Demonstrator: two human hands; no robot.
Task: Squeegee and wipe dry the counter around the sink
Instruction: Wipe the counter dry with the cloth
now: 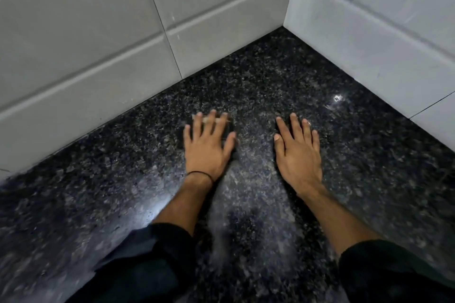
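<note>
The black speckled granite counter (246, 76) runs into a corner between tiled walls. My left hand (208, 145) lies palm down on it with fingers spread, pressing on a small dark pad (227, 128) with a pale blurred edge at the fingertips. Most of the pad is hidden under the hand, so I cannot tell what it is. My right hand (299, 152) rests flat on the counter to the right, fingers apart, with nothing under it. A paler streak on the counter runs between the two forearms. No sink or squeegee is in view.
White tiled walls stand behind (98, 39) and to the right (369, 39) and meet at the corner. A bright glint (337, 98) shows on the counter near the right wall. Dark sleeves cover both forearms; a thin black band circles the left wrist.
</note>
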